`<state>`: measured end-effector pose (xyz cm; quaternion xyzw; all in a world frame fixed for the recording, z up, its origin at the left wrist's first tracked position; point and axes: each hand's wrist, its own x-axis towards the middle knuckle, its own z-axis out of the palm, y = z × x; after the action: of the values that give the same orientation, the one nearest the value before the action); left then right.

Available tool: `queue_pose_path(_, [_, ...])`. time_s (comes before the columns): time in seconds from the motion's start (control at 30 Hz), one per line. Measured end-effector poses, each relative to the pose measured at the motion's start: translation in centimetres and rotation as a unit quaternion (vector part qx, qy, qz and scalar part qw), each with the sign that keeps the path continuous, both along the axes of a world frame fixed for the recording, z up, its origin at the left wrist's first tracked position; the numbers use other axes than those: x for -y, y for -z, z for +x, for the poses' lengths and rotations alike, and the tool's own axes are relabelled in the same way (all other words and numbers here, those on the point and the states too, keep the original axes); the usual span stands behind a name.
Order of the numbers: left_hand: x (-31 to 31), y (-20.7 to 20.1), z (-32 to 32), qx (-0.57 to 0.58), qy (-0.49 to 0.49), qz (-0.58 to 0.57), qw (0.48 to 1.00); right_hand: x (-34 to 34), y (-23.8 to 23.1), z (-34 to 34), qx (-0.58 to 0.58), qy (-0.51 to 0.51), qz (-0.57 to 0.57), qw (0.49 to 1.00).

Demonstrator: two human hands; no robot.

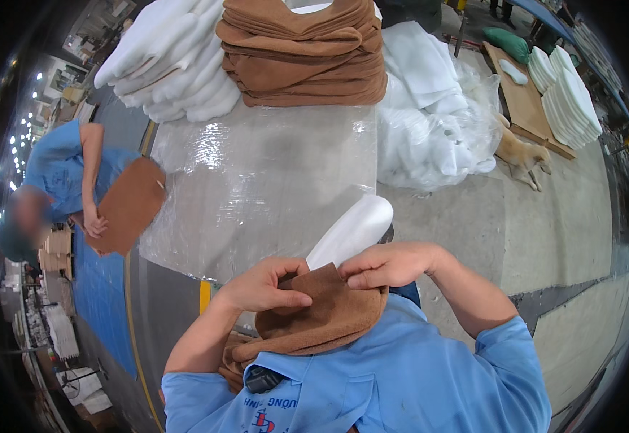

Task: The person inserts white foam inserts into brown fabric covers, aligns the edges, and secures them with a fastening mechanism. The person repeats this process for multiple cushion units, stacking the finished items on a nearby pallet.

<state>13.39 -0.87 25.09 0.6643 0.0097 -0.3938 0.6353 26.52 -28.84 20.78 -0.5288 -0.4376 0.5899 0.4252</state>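
Observation:
A brown fabric cover (314,310) lies against my blue shirt, its opening held up between both hands. My left hand (267,287) is closed on the left edge of the cover, thumb lying over the brown cloth. My right hand (394,265) pinches the opposite edge with fingers curled. From beyond the cover's edge a long white padding piece (354,227) with a rounded end sticks out away from me. How far the padding goes into the cover is hidden by the cloth and my hands.
A plastic-wrapped table (271,166) stands ahead, bearing a stack of brown covers (300,58) and piled white padding (173,61). Bagged white padding (437,137) sits to the right. A dog (522,153) lies beyond it. At left, a co-worker (62,169) handles a brown piece (128,206).

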Motion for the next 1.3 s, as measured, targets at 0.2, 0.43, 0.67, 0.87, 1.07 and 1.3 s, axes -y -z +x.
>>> queue_pose_path(0.2, [-2.6, 2.8, 0.4, -0.105, 0.096, -0.045, 0.989, 1.2, 3.2, 0.1, -0.128, -0.011, 0.01, 0.992])
queue_pose_path(0.43, [-2.8, 1.9, 1.5, -0.132, 0.219, 0.103, 0.961, -0.4, 2.8, -2.3, -0.177, 0.108, 0.063, 0.976])
queue_pose_path(0.67, [-0.4, 0.9, 5.0, 0.098, -0.067, 0.033, 0.992, -1.4, 3.1, -3.2, -0.302, 0.208, 0.07, 0.928])
queue_pose_path(0.87, [4.5, -1.7, 7.7, 0.056, 0.132, 0.148, 0.979, -0.1, 2.4, -2.7, -0.338, 0.271, 0.049, 0.9])
queue_pose_path(1.07, [5.6, -2.4, 7.5, 0.027, 0.223, 0.139, 0.965, 1.6, 2.8, -3.3, -0.336, 0.285, 0.074, 0.895])
queue_pose_path(1.3, [5.0, -1.0, 7.1, 0.08, 0.167, 0.099, 0.978, 1.5, 6.7, -4.0, -0.306, 0.174, 0.055, 0.934])
